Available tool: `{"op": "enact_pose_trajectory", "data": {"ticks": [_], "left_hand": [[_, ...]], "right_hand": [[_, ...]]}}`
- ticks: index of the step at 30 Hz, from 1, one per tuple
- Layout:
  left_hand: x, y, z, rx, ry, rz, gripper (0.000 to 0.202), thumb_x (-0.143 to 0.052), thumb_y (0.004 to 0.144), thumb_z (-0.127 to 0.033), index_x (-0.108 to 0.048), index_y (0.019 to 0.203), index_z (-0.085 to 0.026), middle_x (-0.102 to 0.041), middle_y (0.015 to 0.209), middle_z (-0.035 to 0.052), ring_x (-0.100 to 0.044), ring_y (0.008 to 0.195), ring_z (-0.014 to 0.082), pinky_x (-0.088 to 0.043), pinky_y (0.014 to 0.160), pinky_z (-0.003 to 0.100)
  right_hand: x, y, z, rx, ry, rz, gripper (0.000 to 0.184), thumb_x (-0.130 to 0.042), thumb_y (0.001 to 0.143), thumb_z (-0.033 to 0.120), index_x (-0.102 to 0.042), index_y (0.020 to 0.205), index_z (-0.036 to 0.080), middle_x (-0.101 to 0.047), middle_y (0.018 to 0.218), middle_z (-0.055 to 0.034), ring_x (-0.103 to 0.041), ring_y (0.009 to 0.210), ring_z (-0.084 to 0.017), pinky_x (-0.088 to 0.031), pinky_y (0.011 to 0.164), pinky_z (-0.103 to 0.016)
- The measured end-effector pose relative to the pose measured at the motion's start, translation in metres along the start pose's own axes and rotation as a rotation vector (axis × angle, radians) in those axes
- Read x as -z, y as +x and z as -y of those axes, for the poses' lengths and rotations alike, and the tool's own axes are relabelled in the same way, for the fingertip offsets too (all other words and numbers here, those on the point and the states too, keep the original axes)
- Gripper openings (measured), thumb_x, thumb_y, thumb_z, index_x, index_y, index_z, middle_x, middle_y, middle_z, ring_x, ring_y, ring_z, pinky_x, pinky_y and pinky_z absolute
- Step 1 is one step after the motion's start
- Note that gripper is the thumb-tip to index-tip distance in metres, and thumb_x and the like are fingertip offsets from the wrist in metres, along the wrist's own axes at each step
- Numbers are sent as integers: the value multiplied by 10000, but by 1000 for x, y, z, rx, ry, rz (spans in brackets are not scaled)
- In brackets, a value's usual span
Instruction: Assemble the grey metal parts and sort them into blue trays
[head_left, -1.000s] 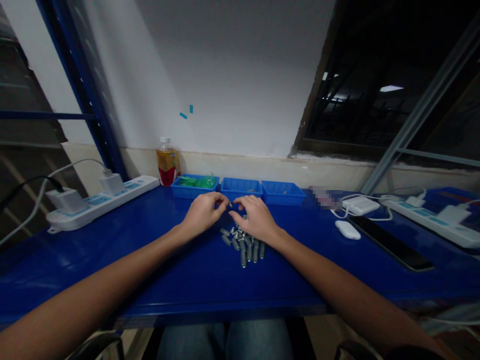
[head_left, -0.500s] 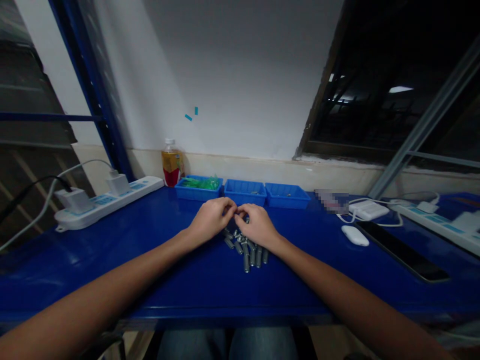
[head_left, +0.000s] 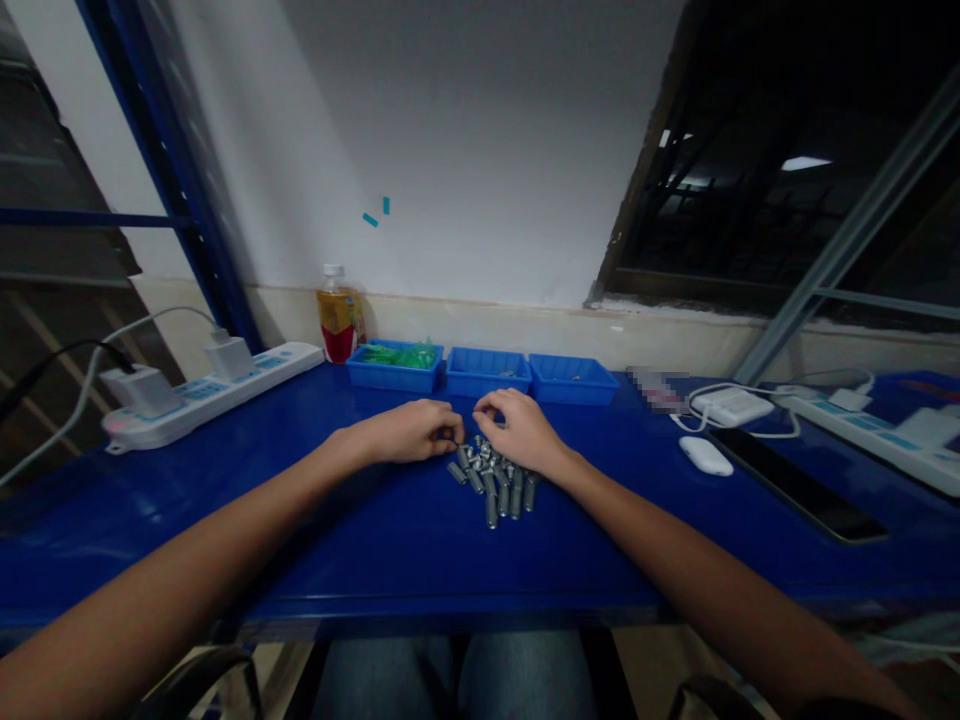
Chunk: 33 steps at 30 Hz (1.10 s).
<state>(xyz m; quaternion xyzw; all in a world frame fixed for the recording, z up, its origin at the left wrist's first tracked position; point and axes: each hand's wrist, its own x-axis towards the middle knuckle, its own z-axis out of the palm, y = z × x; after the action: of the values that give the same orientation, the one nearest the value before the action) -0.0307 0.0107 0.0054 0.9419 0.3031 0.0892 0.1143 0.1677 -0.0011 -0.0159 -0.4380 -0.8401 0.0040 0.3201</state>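
Observation:
A pile of small grey metal cylinders [head_left: 491,510] and silvery metal pieces [head_left: 484,458] lies on the blue table in front of me. My left hand [head_left: 416,432] rests at the pile's left edge, fingers curled and pinched close to one cylinder. What sits between those fingertips, if anything, is too small to make out. Over the pile's far right side is my right hand [head_left: 521,432], its thumb and forefinger bent toward each other. Its fingertips are partly hidden, so their contents cannot be seen. A gap separates the two hands.
Three blue trays stand along the wall: the left tray [head_left: 394,378] holds green plastic, while the middle tray [head_left: 487,382] and right tray [head_left: 574,390] hold small bits. Nearby are a bottle [head_left: 337,315], a power strip [head_left: 217,395], a white case [head_left: 705,455] and a phone [head_left: 802,485].
My hands, together over the pile earlier, have come apart. The left has moved down and left to the pile's edge; the right has stayed above it. More silvery pieces now show.

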Motion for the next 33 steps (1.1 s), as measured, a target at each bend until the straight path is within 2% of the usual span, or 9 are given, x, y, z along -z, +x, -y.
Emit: {"op": "enact_pose_trajectory", "data": {"ticks": [2,5,8,11,17,20,24,27,33], "left_hand": [[-5,2,0,-3,13,-51,151,-507,744,-124,-637,790,-185,-610,773,17,-566,676,128,-410,633,202],[-8,1,1,16,-9,-102,190,-525,729,-131,-637,871,-189,-633,815,24,-578,699,140,-418,642,213],[-5,0,-3,-32,-82,-72,248,-543,730,-138,-629,955,-196,-641,851,24,-590,727,144,-427,659,217],[-4,0,-8,-73,-81,-48,168,-541,731,-133,-633,861,-188,-631,824,22,-586,729,142,-425,665,214],[-11,3,-7,38,-21,-146,184,-497,694,-97,-582,838,-173,-632,789,24,-578,698,148,-414,634,227],[-14,6,-3,94,-190,-252,169,-487,714,-119,-508,876,-163,-603,731,9,-572,648,136,-427,612,234],[-17,10,-1,97,-439,-430,155,-527,737,-187,-435,861,-172,-595,795,15,-580,717,136,-463,672,266],[-20,12,-3,96,-552,-458,173,-546,725,-192,-423,846,-174,-586,773,5,-577,715,133,-473,679,278],[-24,14,-3,195,-742,-459,214,-581,693,-174,-425,839,-169,-590,737,-10,-593,665,116,-477,640,259]], "right_hand": [[0,0,1,18,-2,16,100,-539,830,210,-629,810,172,-631,750,-20,-539,760,-152,-368,719,-276],[0,-1,1,38,-11,44,111,-533,836,220,-631,814,175,-631,746,-18,-535,762,-153,-369,719,-276],[0,-1,-1,43,-17,62,113,-530,835,217,-633,816,176,-634,750,-20,-534,774,-155,-371,725,-278],[1,-1,0,40,-16,64,112,-529,834,212,-633,818,175,-636,750,-24,-534,787,-159,-372,732,-280],[3,-2,3,57,-2,97,113,-527,831,199,-636,826,171,-636,763,-25,-529,773,-152,-369,726,-278],[3,-3,4,63,10,100,101,-542,828,215,-624,867,171,-624,753,-20,-526,774,-152,-370,728,-278],[5,-4,7,92,-27,75,112,-560,814,233,-598,899,172,-615,795,-25,-525,805,-161,-371,742,-285],[5,-4,9,81,-66,54,91,-549,810,216,-585,880,172,-610,801,-30,-532,807,-165,-376,741,-287],[2,-3,7,101,-23,32,100,-495,832,157,-576,891,167,-615,820,-44,-549,809,-165,-403,748,-287]]}}
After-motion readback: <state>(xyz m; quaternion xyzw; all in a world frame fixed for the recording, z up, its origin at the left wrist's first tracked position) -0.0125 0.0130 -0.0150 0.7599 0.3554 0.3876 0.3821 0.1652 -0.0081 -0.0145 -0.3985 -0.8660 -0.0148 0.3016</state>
